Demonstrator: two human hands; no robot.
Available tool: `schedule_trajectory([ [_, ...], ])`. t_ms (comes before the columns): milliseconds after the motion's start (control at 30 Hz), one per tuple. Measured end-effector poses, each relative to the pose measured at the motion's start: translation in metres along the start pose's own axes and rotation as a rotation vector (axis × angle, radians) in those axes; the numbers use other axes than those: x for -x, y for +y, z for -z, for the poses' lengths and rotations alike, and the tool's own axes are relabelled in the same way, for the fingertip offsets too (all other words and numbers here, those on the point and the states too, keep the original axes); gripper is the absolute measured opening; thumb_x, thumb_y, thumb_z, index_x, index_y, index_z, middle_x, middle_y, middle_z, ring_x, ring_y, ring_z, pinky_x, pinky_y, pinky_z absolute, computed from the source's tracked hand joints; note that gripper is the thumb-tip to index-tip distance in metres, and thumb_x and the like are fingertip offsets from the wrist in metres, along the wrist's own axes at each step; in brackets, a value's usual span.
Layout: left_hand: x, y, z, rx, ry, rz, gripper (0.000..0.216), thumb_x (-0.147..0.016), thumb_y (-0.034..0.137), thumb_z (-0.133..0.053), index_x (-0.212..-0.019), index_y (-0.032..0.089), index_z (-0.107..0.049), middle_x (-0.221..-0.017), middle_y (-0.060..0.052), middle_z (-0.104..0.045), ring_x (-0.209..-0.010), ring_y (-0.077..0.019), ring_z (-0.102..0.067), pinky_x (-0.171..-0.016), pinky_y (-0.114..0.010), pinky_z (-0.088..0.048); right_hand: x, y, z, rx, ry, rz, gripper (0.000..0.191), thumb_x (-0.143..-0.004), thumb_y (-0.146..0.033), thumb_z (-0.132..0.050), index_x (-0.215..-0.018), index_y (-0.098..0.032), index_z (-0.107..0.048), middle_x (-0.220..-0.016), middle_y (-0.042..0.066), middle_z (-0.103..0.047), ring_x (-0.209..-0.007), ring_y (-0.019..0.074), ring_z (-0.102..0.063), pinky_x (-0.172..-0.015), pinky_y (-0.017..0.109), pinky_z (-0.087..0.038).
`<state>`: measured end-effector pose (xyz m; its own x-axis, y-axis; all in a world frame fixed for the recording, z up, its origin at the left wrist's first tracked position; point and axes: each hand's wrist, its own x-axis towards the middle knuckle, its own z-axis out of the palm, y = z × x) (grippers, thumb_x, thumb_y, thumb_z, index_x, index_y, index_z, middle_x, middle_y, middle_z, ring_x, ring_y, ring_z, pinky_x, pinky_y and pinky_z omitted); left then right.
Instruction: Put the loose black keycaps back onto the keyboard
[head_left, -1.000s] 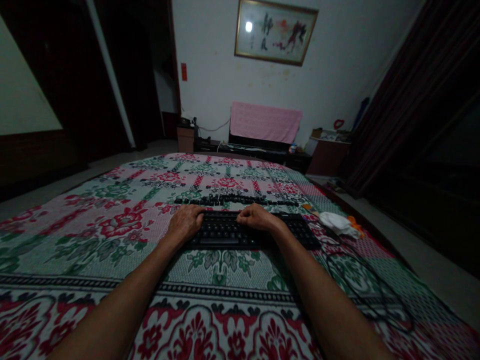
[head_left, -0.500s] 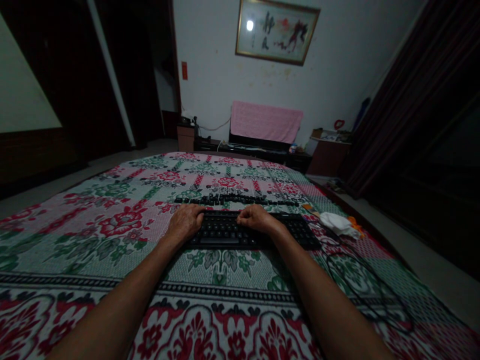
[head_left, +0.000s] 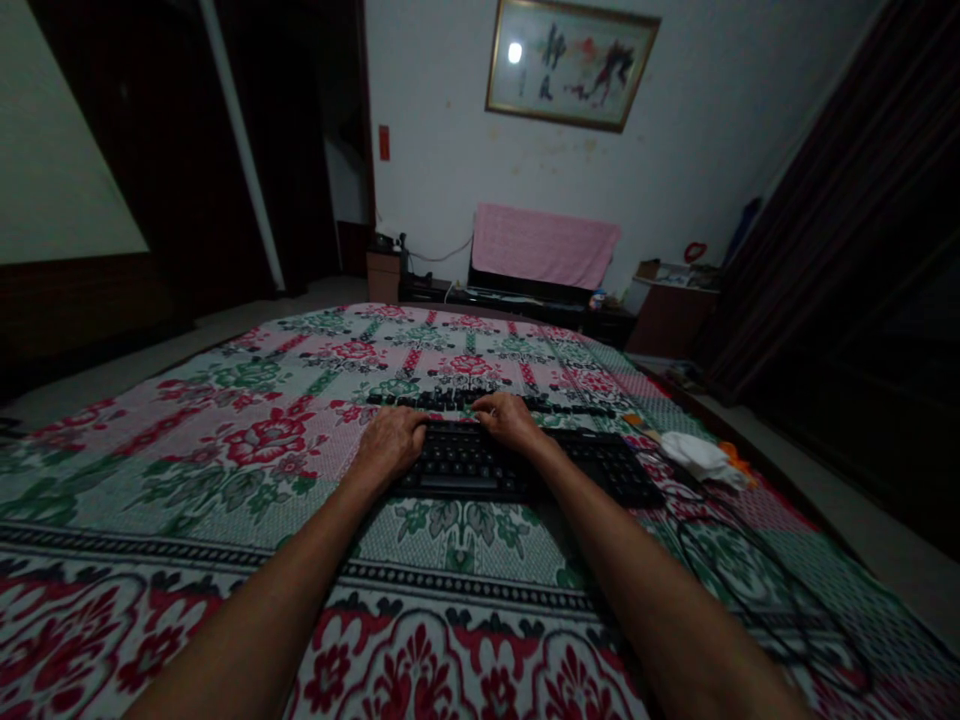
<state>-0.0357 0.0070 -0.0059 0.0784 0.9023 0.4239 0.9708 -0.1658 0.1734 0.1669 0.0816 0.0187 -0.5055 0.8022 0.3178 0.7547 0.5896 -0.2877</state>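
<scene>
Two bare hands are resting on a black keyboard [head_left: 469, 462], which is lying flat on a floral bedspread [head_left: 247, 450], about midway across the bed and a little right of centre. The left hand [head_left: 391, 442] is sitting on the keyboard's left end, palm down, with its fingers loosely bent onto the keys and not closing around anything. The right hand [head_left: 510, 418] is lying further out, over the far edge near the keyboard's middle, with its fingers stretched fairly flat and narrowly spread. Its fingertips are reaching as far as a second dark strip of keys [head_left: 420, 399], but the dim light is hiding whether they are touching it. That strip is running parallel just beyond the keyboard. Both forearms are coming in from the near edge, and the right one is crossing over the keyboard's near rim.

To the right, a crumpled white cloth [head_left: 701, 455] is lying near the keyboard's right end, and a dark cable [head_left: 750, 580] is looping over the bedspread nearer the viewer. Far across the room, a pink cloth [head_left: 544, 245] is hanging over a low dark unit against the wall, and a framed picture [head_left: 571, 62] is hanging above it.
</scene>
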Motion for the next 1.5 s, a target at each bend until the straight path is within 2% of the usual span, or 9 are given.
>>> schedule_trajectory([
  [133,0.000,0.000,-0.001,0.030,0.010,0.019,0.031,-0.080,0.027,-0.041,-0.101,0.023,-0.063,-0.096,-0.005,-0.064,-0.097,-0.0207,-0.052,-0.089,-0.033,-0.038,-0.024,-0.005,-0.015,0.051,-0.041,-0.025,0.033,-0.074,-0.019,-0.049,-0.103,-0.018,-0.064,-0.099,0.006,-0.066,-0.093,0.0194,-0.058,-0.083,0.025,-0.040],
  [300,0.001,0.001,-0.001,0.047,0.008,0.032,0.031,-0.080,0.026,-0.041,-0.103,0.024,-0.063,-0.096,-0.005,-0.063,-0.096,-0.0203,-0.052,-0.090,-0.033,-0.037,-0.037,-0.003,-0.024,0.091,-0.074,-0.059,0.034,-0.074,-0.023,-0.051,-0.106,-0.022,-0.063,-0.096,0.004,-0.067,-0.092,0.0184,-0.058,-0.082,0.024,-0.041],
  [467,0.001,0.002,0.000,0.030,0.005,0.022,0.032,-0.081,0.027,-0.040,-0.104,0.024,-0.062,-0.094,-0.005,-0.063,-0.095,-0.0210,-0.052,-0.089,-0.034,-0.037,-0.042,0.001,-0.030,0.055,-0.062,-0.079,0.030,-0.072,-0.025,-0.052,-0.098,-0.021,-0.066,-0.093,0.004,-0.068,-0.088,0.0175,-0.060,-0.077,0.022,-0.042],
  [633,0.001,0.003,0.000,0.039,0.004,0.029,0.032,-0.081,0.026,-0.040,-0.104,0.025,-0.062,-0.094,-0.005,-0.064,-0.095,-0.0209,-0.052,-0.089,-0.034,-0.037,-0.046,0.003,-0.032,0.092,-0.102,-0.132,0.022,-0.069,-0.022,-0.053,-0.083,-0.019,-0.070,-0.081,0.005,-0.069,-0.077,0.0169,-0.061,-0.068,0.021,-0.042],
  [900,0.001,0.002,0.000,0.042,0.010,0.025,0.032,-0.081,0.026,-0.040,-0.104,0.024,-0.062,-0.095,-0.005,-0.064,-0.095,-0.0210,-0.052,-0.089,-0.034,-0.037,-0.050,0.000,-0.030,0.078,-0.136,-0.188,0.017,-0.064,-0.022,-0.056,-0.071,-0.017,-0.071,-0.065,0.003,-0.067,-0.064,0.0138,-0.059,-0.059,0.019,-0.040],
  [1133,0.002,0.002,0.001,0.057,0.019,0.019,0.032,-0.080,0.025,-0.041,-0.104,0.024,-0.062,-0.096,-0.005,-0.064,-0.097,-0.0204,-0.052,-0.091,-0.033,-0.037,-0.033,0.001,-0.008,-0.034,-0.022,-0.202,0.018,-0.064,-0.024,-0.056,-0.073,-0.016,-0.069,-0.063,0.002,-0.064,-0.061,0.0123,-0.056,-0.056,0.019,-0.038],
  [1200,0.002,0.002,0.001,0.057,0.017,0.022,0.032,-0.080,0.025,-0.041,-0.104,0.024,-0.062,-0.096,-0.005,-0.064,-0.098,-0.0205,-0.052,-0.091,-0.033,-0.037,-0.021,0.003,0.005,-0.093,-0.048,-0.206,0.019,-0.064,-0.027,-0.056,-0.072,-0.015,-0.068,-0.061,0.001,-0.063,-0.057,0.0110,-0.054,-0.052,0.019,-0.036],
  [1333,0.001,0.001,0.000,0.036,0.000,0.018,0.032,-0.080,0.026,-0.040,-0.103,0.023,-0.062,-0.096,-0.005,-0.064,-0.098,-0.0205,-0.052,-0.091,-0.033,-0.037,0.007,0.004,0.026,-0.276,-0.228,-0.167,0.022,-0.063,-0.031,-0.059,-0.074,-0.013,-0.066,-0.063,0.000,-0.062,-0.053,0.0090,-0.050,-0.048,0.019,-0.034],
  [1500,0.000,0.001,0.000,0.025,0.005,0.016,0.032,-0.080,0.026,-0.040,-0.103,0.024,-0.062,-0.096,-0.005,-0.064,-0.096,-0.0208,-0.053,-0.089,-0.033,-0.038,0.027,0.000,0.036,-0.305,-0.345,-0.113,0.020,-0.062,-0.030,-0.061,-0.072,-0.013,-0.065,-0.063,0.000,-0.062,-0.054,0.0087,-0.049,-0.048,0.019,-0.033],
])
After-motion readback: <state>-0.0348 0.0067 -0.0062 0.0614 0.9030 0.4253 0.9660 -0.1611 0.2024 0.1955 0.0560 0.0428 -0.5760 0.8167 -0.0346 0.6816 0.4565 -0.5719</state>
